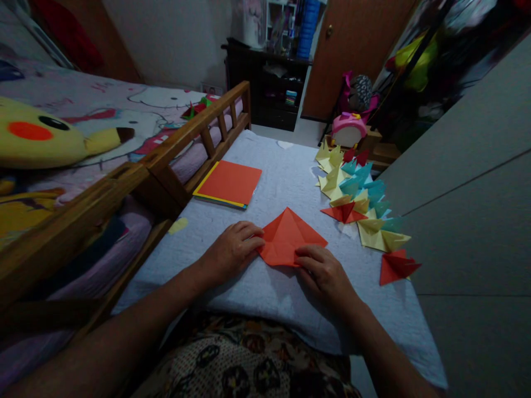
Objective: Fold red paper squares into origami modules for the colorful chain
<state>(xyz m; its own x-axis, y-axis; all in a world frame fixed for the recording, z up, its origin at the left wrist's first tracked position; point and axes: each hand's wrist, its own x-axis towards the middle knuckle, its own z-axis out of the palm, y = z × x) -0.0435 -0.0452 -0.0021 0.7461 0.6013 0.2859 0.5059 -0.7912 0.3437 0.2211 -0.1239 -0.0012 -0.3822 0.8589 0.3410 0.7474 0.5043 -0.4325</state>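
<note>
A folded red paper (286, 235) lies on the grey-blue cloth (286, 182) in front of me, shaped like a pointed wedge. My left hand (233, 249) presses its left corner with curled fingertips. My right hand (323, 271) pinches its lower right edge, fingers closed on the paper. Both hands rest on the cloth.
A stack of square paper sheets (228, 184), red on top, lies further back on the left. A row of folded paper pieces (357, 199) in yellow, teal and red runs along the right edge. A wooden bed rail (174, 149) borders the left side; a grey wall (468, 182) borders the right.
</note>
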